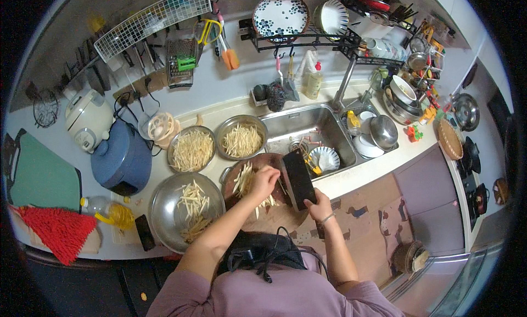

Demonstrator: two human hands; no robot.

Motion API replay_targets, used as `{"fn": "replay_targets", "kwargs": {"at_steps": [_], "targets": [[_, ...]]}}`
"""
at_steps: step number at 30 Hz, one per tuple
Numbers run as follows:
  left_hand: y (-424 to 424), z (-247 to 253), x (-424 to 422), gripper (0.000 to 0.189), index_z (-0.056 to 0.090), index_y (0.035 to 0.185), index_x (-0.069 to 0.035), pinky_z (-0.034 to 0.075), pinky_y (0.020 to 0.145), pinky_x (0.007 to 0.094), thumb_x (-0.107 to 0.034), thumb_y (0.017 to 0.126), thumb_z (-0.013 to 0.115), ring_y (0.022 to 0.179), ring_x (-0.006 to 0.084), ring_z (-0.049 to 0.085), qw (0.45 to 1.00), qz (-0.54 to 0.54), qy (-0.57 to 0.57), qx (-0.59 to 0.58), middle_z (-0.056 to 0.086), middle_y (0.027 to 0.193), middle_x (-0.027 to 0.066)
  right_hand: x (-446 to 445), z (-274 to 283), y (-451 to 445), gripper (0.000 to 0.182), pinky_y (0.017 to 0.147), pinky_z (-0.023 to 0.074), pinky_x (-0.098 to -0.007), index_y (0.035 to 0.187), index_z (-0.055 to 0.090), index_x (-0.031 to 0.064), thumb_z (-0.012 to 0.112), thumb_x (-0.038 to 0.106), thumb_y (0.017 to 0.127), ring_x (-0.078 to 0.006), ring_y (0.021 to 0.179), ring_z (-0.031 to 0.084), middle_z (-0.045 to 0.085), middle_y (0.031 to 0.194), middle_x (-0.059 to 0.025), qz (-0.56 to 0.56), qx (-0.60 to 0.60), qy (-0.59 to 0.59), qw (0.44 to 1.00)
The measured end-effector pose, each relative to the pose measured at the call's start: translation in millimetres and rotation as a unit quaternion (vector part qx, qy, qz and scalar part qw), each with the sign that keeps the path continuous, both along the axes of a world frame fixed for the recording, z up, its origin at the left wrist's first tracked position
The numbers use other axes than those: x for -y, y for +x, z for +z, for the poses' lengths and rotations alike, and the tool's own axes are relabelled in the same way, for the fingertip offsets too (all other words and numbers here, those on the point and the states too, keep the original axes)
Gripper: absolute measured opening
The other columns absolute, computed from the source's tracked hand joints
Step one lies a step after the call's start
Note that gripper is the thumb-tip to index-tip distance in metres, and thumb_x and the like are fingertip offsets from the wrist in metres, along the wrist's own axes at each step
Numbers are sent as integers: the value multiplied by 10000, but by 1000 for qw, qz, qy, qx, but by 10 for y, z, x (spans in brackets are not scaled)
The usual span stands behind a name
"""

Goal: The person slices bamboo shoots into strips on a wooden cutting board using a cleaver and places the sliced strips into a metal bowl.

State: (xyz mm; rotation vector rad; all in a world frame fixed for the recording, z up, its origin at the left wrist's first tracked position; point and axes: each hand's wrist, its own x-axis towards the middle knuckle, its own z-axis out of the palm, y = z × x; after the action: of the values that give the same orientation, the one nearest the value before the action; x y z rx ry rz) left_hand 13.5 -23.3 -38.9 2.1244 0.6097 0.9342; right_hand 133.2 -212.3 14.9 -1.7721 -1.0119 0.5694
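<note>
My right hand (320, 208) grips the handle of a cleaver (297, 179), whose broad dark blade is held over the right side of a round wooden cutting board (267, 225). Close to the blade's left face is my left hand (265, 182), its fingertips drawn together; whether they pinch a strip is too small to tell. Pale cut strips (243, 179) lie on the board left of that hand, and more show beneath its wrist. A large steel bowl (162, 206) to the left contains loose strips and some browner pieces, partly covered by my left forearm.
Two steel bowls of strips, one left (169, 160) and one right (263, 146), stand behind the board. The sink (284, 125) holds a striped bowl (325, 158). At left are an oil bottle (119, 215), a dark phone-like slab (145, 232), a blue pot (121, 160) and a red cloth (57, 230).
</note>
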Motion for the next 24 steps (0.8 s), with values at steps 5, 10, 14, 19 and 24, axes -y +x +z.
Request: {"fn": "replay_targets", "kwargs": {"at_steps": [5, 10, 14, 19, 24], "targets": [[157, 318, 162, 633, 486, 1201, -72, 427, 850, 405, -594, 883, 323, 1001, 216, 536, 643, -27, -747, 168, 578, 1104, 66, -15, 133, 15, 196, 328, 292, -241, 965, 510, 45, 561, -21, 788, -94, 340, 371, 486, 591, -17, -14, -410, -33, 912], [190, 63, 164, 638, 483, 1200, -72, 391, 908, 437, -590, 897, 265, 1050, 237, 511, 629, -62, -756, 171, 544, 1144, 73, -59, 47, 35, 174, 332, 290, -237, 945, 510, 46, 565, -19, 793, -93, 345, 371, 483, 584, -16, 0, -437, -33, 899], [132, 152, 167, 438, 526, 1141, -23, 409, 943, 418, -375, 945, 356, 1046, 274, 524, 641, -7, -754, 142, 533, 1172, 121, 54, -13, 143, 199, 326, 300, -259, 976, 515, 44, 563, -26, 795, -104, 349, 379, 503, 601, -20, -50, -433, -42, 899], [100, 79, 145, 382, 474, 1178, 31, 394, 989, 373, -244, 914, 472, 1148, 263, 482, 679, -26, -720, 139, 526, 1178, 166, 178, -31, 308, 220, 334, 316, -264, 1000, 511, 44, 569, -17, 797, -107, 359, 387, 516, 632, -20, -65, -403, -42, 912], [240, 47, 153, 563, 338, 1310, 38, 335, 1020, 356, -173, 850, 585, 1219, 288, 411, 859, -15, -512, -17, 438, 1297, 191, 252, -93, 389, 224, 338, 325, -271, 1006, 511, 37, 565, -22, 797, -107, 361, 393, 513, 628, -24, -84, -389, -50, 916]]}}
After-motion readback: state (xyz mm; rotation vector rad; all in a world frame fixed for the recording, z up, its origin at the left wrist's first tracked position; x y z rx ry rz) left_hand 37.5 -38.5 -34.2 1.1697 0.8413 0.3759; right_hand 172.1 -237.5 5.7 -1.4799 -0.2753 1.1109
